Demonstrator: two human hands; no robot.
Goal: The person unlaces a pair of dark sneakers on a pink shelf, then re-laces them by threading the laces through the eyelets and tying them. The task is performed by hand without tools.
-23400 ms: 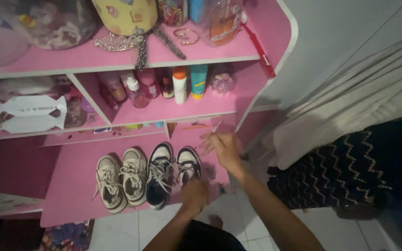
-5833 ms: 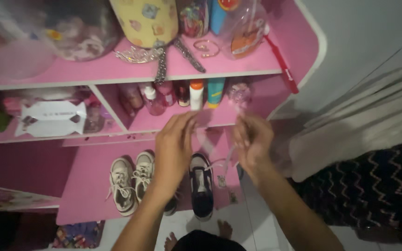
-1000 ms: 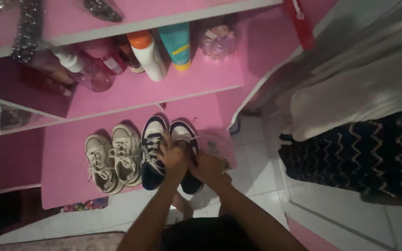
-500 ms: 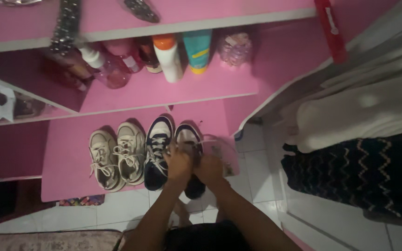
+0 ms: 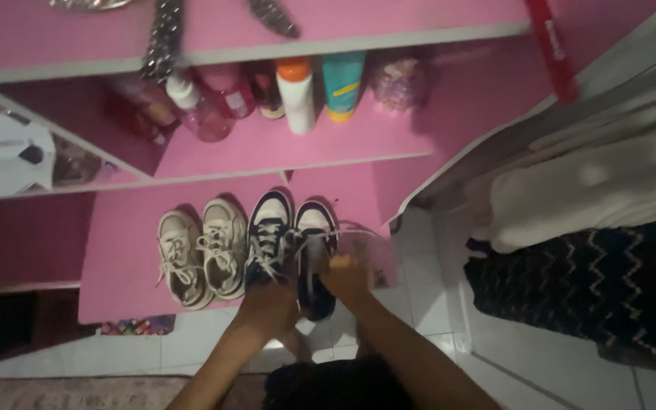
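Observation:
A pair of dark sneakers with white toes stands on the lowest pink shelf. My left hand is closed at the heel end of the left dark sneaker and seems to pinch a white shoelace. At the side of the right dark sneaker, my right hand is closed on another stretch of that lace, which runs taut across the shoe. The hands hide the sneakers' heels.
A beige pair of sneakers stands left of the dark pair. Bottles line the pink shelf above. To the right hang a pale cloth and a dark zigzag fabric. White floor tiles lie below, with a rug at the lower left.
My left hand has drawn back toward me from the laces to the heel end. My right hand has shifted slightly right, and the lace is now stretched.

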